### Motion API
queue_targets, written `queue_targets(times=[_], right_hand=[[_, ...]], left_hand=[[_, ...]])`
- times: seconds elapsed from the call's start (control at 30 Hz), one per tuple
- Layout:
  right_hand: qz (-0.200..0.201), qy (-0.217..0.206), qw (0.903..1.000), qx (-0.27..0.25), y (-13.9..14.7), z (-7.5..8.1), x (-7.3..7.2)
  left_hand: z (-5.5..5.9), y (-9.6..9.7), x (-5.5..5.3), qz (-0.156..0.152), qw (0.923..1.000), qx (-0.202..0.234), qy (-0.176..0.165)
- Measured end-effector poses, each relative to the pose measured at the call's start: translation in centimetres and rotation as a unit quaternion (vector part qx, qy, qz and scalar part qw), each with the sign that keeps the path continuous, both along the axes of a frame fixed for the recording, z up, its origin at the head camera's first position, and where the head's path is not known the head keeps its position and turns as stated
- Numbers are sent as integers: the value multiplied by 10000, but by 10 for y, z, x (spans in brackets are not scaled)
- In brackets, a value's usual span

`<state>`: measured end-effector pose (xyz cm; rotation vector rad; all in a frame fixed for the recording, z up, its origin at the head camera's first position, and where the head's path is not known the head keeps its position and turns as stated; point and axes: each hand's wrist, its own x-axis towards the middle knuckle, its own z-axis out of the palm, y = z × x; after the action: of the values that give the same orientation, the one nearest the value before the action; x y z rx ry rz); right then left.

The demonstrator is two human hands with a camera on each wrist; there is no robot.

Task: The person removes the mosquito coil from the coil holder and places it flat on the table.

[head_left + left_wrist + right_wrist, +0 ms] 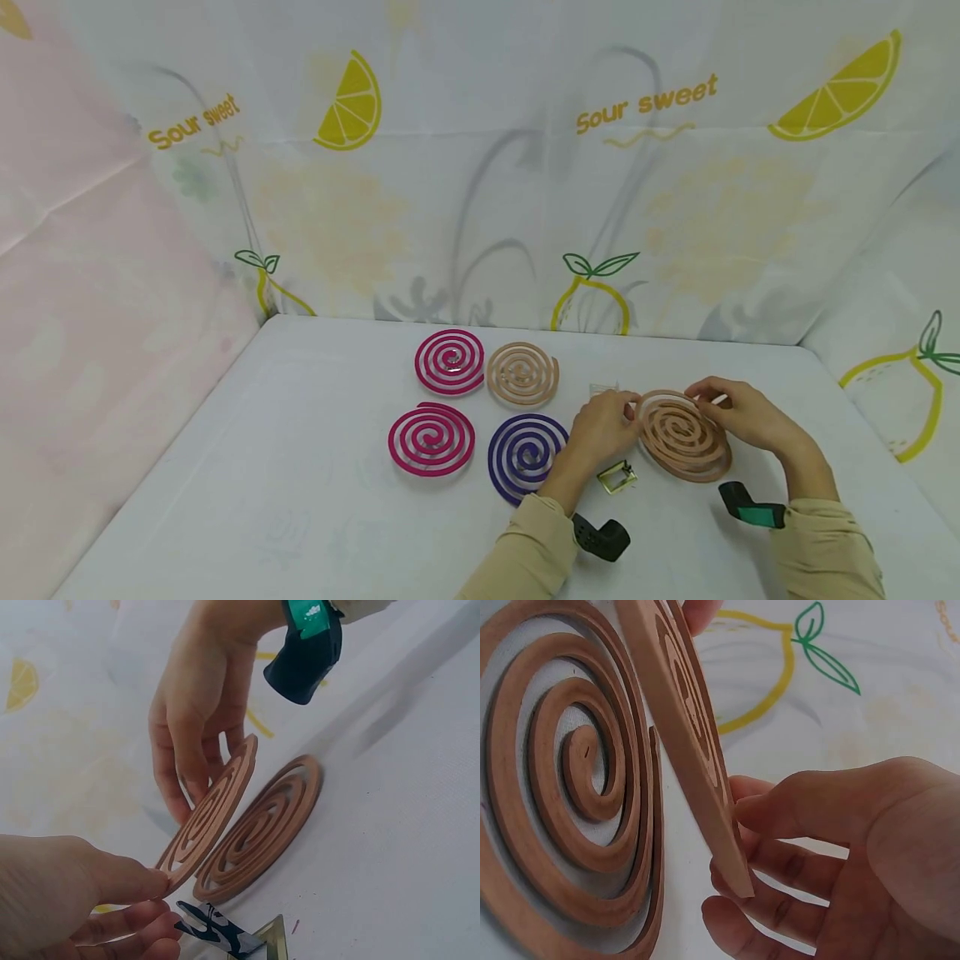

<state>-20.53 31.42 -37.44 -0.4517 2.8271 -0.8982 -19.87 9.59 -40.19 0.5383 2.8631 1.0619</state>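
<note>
A brown mosquito coil (219,808) is held up on a slant between both hands. My left hand (606,425) pinches its rim between thumb and fingers on the left. On the opposite side, my right hand (750,414) grips the edge, thumb on one face and fingertips around the rim in the right wrist view. Beneath it, a second brown coil (259,834) lies flat on the table, partly overlapped by the raised one in the head view. Near my left hand lies a small gold-coloured metal stand (618,477) with a bent-up prong.
Two magenta coils (450,360) lie to the left, one behind the other. A light tan coil (519,373) and a purple coil (528,455), partly behind my left forearm, lie nearer. A small pale stand (602,388) sits behind my left hand. Printed cloth (480,208) encloses the white table (247,467).
</note>
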Motion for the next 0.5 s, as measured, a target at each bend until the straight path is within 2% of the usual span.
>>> queue_targets(times=[0.2, 0.5], right_hand=[[60, -122, 9999, 8, 4, 0, -1], [83, -449, 9990, 5, 7, 2, 0]], left_hand=[[0, 1, 3, -64, 9999, 17, -108], [-1, 4, 5, -133, 9996, -258, -46]])
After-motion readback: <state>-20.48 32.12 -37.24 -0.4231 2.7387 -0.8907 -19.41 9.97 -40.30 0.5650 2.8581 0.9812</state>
